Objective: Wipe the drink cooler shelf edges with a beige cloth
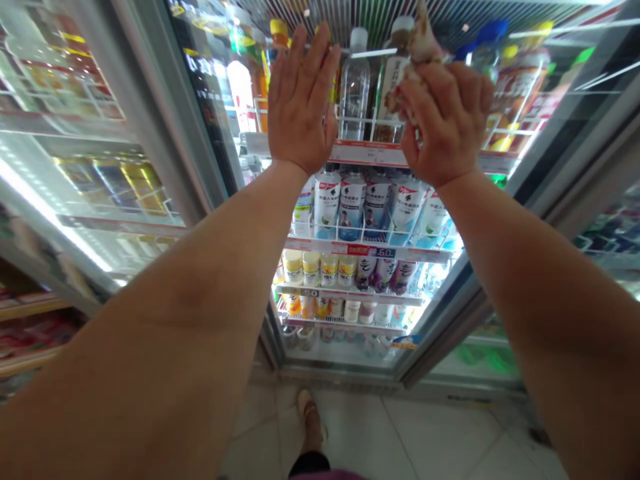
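My left hand (303, 107) lies flat with its fingers stretched upward, apparently against the glass door (330, 347) of a lit drinks fridge. A crumpled, stained whitish cloth (424, 43) is bunched in my right hand (447, 120), its fingers curled round it at about the same height. Part of the cloth sticks out above the knuckles, and the rest is hidden in the palm. Behind the glass, between the hands, stand a clear bottle (355, 87) and a dark bottle with a white cap (395, 73).
Lower shelves hold rows of white-and-blue bottles (351, 203) and yellow-capped bottles (310, 267). Metal door frames (175, 113) run along both sides, with more stocked fridges beyond. A foot in a light shoe (307, 403) stands on the tiled floor (360, 427).
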Demonstrator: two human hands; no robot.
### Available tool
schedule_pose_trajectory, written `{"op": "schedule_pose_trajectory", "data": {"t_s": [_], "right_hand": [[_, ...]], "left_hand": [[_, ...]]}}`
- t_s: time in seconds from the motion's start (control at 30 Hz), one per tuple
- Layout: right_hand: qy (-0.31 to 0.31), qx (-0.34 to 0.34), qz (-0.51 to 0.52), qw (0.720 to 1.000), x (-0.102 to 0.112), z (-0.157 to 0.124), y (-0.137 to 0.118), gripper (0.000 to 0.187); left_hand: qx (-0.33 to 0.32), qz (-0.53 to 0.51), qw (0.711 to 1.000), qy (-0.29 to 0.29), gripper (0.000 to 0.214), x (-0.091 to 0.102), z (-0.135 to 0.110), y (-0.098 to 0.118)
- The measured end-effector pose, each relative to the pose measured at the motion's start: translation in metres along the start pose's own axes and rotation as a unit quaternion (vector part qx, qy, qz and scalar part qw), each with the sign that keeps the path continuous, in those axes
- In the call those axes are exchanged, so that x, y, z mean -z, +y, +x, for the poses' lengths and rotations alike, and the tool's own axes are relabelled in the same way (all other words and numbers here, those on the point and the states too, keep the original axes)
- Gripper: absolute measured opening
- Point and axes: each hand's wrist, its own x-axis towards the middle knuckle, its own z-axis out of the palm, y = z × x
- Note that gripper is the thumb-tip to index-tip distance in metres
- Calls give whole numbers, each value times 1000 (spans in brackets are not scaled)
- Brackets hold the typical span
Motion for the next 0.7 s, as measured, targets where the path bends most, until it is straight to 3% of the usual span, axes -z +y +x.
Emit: {"op": "schedule_pose_trajectory", "data": {"t_s": [0.07, 0.17, 0.23, 0.3, 0.43, 0.5, 0.57, 0.7], "right_hand": [[27, -39, -8, 999, -3, 1, 2, 46], [143, -157, -4, 977, -15, 1, 12, 45], [197, -202, 3, 959, -20, 1, 17, 44], [174, -188, 0, 967, -18, 0, 14, 45], [12, -54, -1, 998, -4, -2, -1, 49], [-16, -21, 21, 999, -2, -1, -5, 48], [6, -54, 28, 998, -4, 0, -5, 47], [122, -203, -23, 971, -12, 0, -2, 49]], "left_hand": [[-1, 1, 1000, 0, 67, 0, 0, 0], [0, -24, 1000, -2, 68, -1, 0, -1], [3, -41, 999, -5, 66, -2, 0, -1], [2, -39, 999, -7, 63, -1, -1, 0], [-16, 15, 1000, 9, 59, -1, -1, 0], [-16, 19, 1000, 13, 59, -2, 0, -1], [-12, 7, 1000, 9, 60, -2, 1, -2], [-12, 1, 1000, 6, 61, -1, 0, -1]]}}
